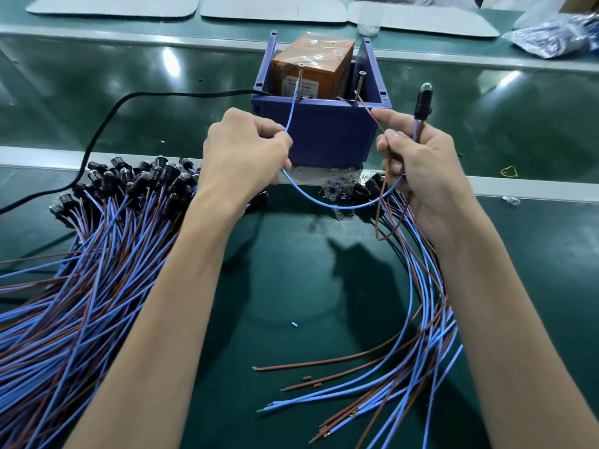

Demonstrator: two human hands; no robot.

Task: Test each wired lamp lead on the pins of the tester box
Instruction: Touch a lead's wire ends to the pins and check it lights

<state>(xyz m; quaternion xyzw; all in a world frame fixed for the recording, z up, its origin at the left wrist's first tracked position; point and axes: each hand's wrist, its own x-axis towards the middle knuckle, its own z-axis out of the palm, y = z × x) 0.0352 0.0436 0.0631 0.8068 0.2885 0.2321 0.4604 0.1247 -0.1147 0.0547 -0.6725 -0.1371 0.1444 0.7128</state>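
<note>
While my left hand pinches the blue wire between thumb and curled fingers, the bare end of that wire reaches up and lies against the left pin – a long screw standing at the front rim of the blue tester box. My right hand is closed too: thumb and forefinger nip the brown wire, whose tip runs up to the foot of the right pin, and the other fingers grip both wires just under the lamp, which stands upright above the hand, to the right of the box. Whether its bulb glows I cannot tell. The blue wire hangs in a loop between my two hands, in front of the box. An orange block sits inside the box, and a black cable leaves its left side across the green desk. Under my left forearm lies a big heap of leads with black lamp holders; a smaller bunch curves along my right arm – bare ends toward me. A few loose bulbs lie beside the foot of the box, and a yellow rubber band lies further right.
</note>
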